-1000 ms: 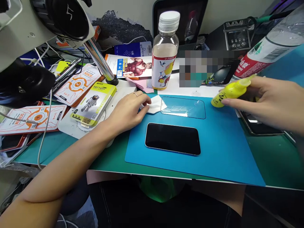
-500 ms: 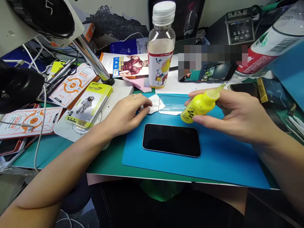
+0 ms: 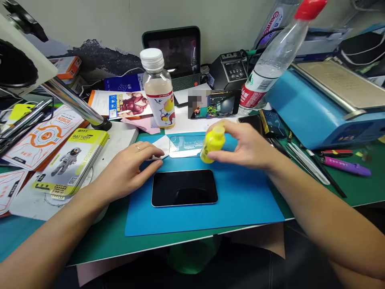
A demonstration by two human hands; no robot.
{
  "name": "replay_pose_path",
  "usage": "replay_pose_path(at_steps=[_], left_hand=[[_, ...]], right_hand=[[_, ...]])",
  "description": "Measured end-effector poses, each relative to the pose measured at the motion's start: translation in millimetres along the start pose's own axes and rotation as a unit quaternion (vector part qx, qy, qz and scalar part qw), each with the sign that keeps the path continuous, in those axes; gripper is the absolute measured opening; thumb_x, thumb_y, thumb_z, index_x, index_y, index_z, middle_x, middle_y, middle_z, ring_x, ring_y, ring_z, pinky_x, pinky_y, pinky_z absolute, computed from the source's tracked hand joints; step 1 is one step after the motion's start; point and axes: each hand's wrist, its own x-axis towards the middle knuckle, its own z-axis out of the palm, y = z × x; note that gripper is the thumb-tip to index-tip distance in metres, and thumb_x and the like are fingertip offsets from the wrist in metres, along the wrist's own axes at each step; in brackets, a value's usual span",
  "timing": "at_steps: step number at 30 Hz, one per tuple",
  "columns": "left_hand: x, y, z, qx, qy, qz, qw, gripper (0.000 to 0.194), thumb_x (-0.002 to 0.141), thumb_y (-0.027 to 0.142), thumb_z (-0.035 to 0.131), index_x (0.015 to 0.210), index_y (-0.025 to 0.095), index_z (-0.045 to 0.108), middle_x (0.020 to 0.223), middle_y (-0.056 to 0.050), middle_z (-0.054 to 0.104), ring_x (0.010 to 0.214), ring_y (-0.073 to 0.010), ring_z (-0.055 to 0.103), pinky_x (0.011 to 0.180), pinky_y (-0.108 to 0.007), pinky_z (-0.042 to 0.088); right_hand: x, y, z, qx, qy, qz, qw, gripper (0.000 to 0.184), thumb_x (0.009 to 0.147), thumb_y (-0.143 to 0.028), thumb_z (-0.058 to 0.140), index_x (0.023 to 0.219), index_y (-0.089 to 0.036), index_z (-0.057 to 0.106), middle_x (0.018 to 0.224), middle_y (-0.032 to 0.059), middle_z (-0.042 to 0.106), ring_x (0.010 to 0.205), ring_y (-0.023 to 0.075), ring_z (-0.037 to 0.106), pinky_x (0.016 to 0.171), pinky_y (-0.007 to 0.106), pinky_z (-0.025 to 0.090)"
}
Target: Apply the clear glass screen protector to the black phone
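My right hand (image 3: 240, 146) is wrapped around a small yellow squeeze bottle (image 3: 213, 145), held tilted above the blue mat (image 3: 240, 192). My left hand (image 3: 134, 168) rests at the mat's left side, its fingers and thumb closed on the near edge of a white wipe (image 3: 162, 145). Part of the wipe is hidden under the fingers. A clear glass screen protector with a dark border (image 3: 183, 147) lies flat beside the wipe, partly behind the yellow bottle. Closer to me, a phone (image 3: 184, 188) lies face up with a dark screen.
A drink bottle (image 3: 159, 98) and a propped phone (image 3: 215, 105) stand behind the mat. To the right are a water bottle (image 3: 264, 76), a blue machine (image 3: 319, 104), tweezers and a purple pen (image 3: 345, 166). Battery boxes (image 3: 72, 160) and a metal stand pole (image 3: 73, 102) are left.
The camera view has swung right and tilted up. My right hand has turned the yellow bottle, whose nozzle pointed up and right before. My left hand stays by the wipe.
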Motion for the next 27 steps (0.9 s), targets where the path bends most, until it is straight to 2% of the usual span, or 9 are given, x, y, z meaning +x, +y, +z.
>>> replay_pose_path(at_steps=[2,5,10,12,16,20,24,27], left_hand=[[0,0,0.1,0.000,-0.002,0.002,1.000,0.022,0.110,0.040,0.054,0.115,0.024,0.069,0.112,-0.007,0.078,0.105,-0.0244,0.073,0.091,-0.037,0.055],[0,0,-0.6,0.000,-0.005,0.008,1.000,0.021,0.110,0.039,0.055,0.114,0.023,0.069,0.111,-0.007,0.078,0.105,-0.0239,0.073,0.092,-0.037,0.055],[1,1,-1.4,0.000,-0.001,0.008,1.000,0.019,0.110,0.038,0.056,0.113,0.024,0.069,0.110,-0.006,0.078,0.104,-0.0235,0.073,0.093,-0.037,0.055],[1,0,-1.5,0.002,-0.005,0.005,1.000,0.019,0.110,0.038,0.056,0.113,0.024,0.069,0.111,-0.006,0.078,0.104,-0.0236,0.073,0.093,-0.038,0.055],[0,-2,-1.1,0.003,-0.005,0.007,1.000,0.021,0.110,0.040,0.056,0.114,0.024,0.069,0.113,-0.007,0.078,0.104,-0.0240,0.072,0.092,-0.038,0.055],[0,-2,-0.6,0.004,-0.005,0.013,1.000,0.019,0.109,0.038,0.057,0.113,0.024,0.069,0.112,-0.007,0.077,0.103,-0.0233,0.072,0.093,-0.037,0.054],[1,-1,-1.4,-0.002,-0.001,0.014,1.000,0.018,0.109,0.036,0.058,0.113,0.023,0.069,0.111,-0.006,0.077,0.103,-0.0230,0.072,0.092,-0.035,0.054],[2,1,-2.3,-0.002,0.000,0.009,1.000,0.017,0.109,0.035,0.058,0.112,0.023,0.069,0.110,-0.006,0.077,0.102,-0.0227,0.072,0.091,-0.034,0.054]], right_hand=[[-1,10,-14,-0.004,0.028,0.039,0.999,0.039,0.085,-0.057,0.080,0.106,-0.027,0.067,0.108,0.0066,0.077,0.100,0.0311,0.075,0.091,0.048,0.061],[-2,26,-33,-0.020,0.028,0.099,0.994,0.037,0.085,-0.056,0.080,0.110,-0.031,0.066,0.112,0.0047,0.076,0.104,0.0326,0.075,0.096,0.054,0.062],[-1,38,-42,-0.051,-0.007,0.130,0.990,0.041,0.082,-0.058,0.079,0.112,-0.031,0.069,0.112,0.0057,0.078,0.102,0.0344,0.076,0.087,0.055,0.066],[0,38,-40,-0.069,-0.036,0.131,0.988,0.047,0.082,-0.062,0.078,0.115,-0.030,0.070,0.116,0.0068,0.079,0.102,0.0351,0.076,0.084,0.055,0.066],[-1,41,-39,-0.078,-0.070,0.135,0.985,0.055,0.082,-0.067,0.079,0.124,-0.032,0.068,0.127,0.0071,0.078,0.109,0.0357,0.075,0.091,0.057,0.066],[-2,40,-40,-0.054,-0.069,0.130,0.988,0.049,0.085,-0.072,0.076,0.115,-0.033,0.070,0.119,0.0040,0.081,0.106,0.0341,0.076,0.093,0.058,0.065],[-1,23,-33,-0.039,-0.065,0.089,0.993,0.041,0.085,-0.065,0.078,0.111,-0.034,0.073,0.122,0.0025,0.080,0.107,0.0336,0.076,0.097,0.058,0.064],[-3,8,-18,-0.017,-0.078,0.034,0.996,0.037,0.087,-0.056,0.080,0.115,-0.032,0.076,0.125,0.0027,0.081,0.112,0.0330,0.077,0.104,0.055,0.062]])
